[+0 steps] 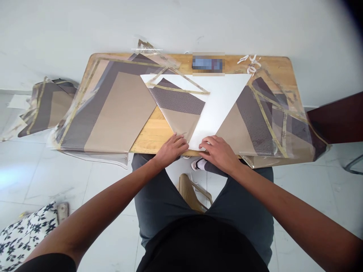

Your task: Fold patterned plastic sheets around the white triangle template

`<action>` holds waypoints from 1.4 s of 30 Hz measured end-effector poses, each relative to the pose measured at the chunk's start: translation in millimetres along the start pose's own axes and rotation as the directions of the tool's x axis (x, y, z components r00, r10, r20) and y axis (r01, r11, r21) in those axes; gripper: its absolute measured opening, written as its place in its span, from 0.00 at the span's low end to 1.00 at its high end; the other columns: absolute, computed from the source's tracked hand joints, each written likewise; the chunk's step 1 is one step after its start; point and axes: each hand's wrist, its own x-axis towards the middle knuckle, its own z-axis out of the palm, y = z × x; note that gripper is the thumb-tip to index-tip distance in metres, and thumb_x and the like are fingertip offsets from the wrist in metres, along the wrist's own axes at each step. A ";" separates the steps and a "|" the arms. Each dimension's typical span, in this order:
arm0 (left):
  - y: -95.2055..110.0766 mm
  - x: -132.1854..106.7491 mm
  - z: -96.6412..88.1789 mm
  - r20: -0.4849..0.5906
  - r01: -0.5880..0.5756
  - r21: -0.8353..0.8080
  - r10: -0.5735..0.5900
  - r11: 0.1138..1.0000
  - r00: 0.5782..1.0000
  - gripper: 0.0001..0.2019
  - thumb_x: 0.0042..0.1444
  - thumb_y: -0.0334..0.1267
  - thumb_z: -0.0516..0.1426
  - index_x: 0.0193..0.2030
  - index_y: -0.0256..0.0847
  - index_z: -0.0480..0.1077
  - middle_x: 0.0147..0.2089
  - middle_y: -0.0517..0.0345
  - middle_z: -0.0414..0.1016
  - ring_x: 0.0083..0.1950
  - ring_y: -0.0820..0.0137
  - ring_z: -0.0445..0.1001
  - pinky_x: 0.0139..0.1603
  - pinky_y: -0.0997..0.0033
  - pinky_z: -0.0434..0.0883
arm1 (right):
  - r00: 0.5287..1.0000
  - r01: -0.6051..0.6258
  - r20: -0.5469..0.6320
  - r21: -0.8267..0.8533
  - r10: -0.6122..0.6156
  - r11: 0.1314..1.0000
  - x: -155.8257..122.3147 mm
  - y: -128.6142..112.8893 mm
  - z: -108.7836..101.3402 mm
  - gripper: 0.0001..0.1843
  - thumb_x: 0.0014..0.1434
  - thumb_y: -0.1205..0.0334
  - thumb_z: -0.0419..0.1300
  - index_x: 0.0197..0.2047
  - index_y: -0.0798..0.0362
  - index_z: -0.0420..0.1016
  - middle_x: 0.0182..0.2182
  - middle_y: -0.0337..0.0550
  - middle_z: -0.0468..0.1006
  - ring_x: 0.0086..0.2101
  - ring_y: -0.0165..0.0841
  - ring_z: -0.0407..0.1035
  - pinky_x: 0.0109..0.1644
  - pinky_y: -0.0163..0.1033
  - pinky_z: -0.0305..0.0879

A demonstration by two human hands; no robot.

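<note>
My left hand (pixel 171 150) rests at the near table edge, its fingers on the lower tip of a taupe and grey patterned sheet (pixel 177 107). My right hand (pixel 218 153) lies over the pointed lower end of a white triangular sheet (pixel 219 102), close to my left hand. Both sheets lie on a wooden table (pixel 150 136). A large taupe and grey sheet (pixel 119 111) under clear film with gold tape lies to the left, and a similar sheet (pixel 252 121) lies to the right.
More taped sheets (pixel 48 105) lie on the floor left of the table. A blurred object (pixel 208 63) and white scraps (pixel 249 64) sit at the far edge. A dark brown surface (pixel 334 117) stands at right, and floral fabric (pixel 25 238) lies at lower left.
</note>
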 end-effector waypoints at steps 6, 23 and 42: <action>4.8 9.8 -7.7 0.002 0.060 0.011 -0.060 0.998 0.998 0.12 0.77 0.37 0.51 0.50 0.42 0.76 0.52 0.50 0.78 0.62 0.60 0.74 0.77 0.49 0.63 | 0.997 -0.068 -0.020 0.087 0.070 0.994 -5.3 -1.7 -1.8 0.16 0.78 0.57 0.52 0.51 0.49 0.81 0.48 0.45 0.85 0.49 0.40 0.76 0.53 0.44 0.66; 11.7 27.8 -26.8 0.076 0.240 -0.028 -0.237 0.970 0.968 0.16 0.79 0.43 0.50 0.45 0.42 0.75 0.46 0.52 0.78 0.51 0.60 0.75 0.52 0.63 0.72 | 0.970 -0.237 0.003 0.193 0.241 0.952 8.8 10.4 -0.4 0.12 0.74 0.55 0.57 0.48 0.46 0.82 0.44 0.40 0.87 0.42 0.39 0.78 0.44 0.41 0.64; 10.7 28.9 -31.8 0.133 0.278 -0.088 -0.265 0.957 0.955 0.15 0.78 0.44 0.50 0.47 0.42 0.75 0.48 0.51 0.78 0.53 0.59 0.75 0.53 0.62 0.73 | 0.980 -0.181 -0.033 0.236 0.194 0.955 5.1 12.6 1.6 0.10 0.75 0.58 0.57 0.48 0.46 0.81 0.46 0.41 0.85 0.45 0.39 0.77 0.46 0.42 0.65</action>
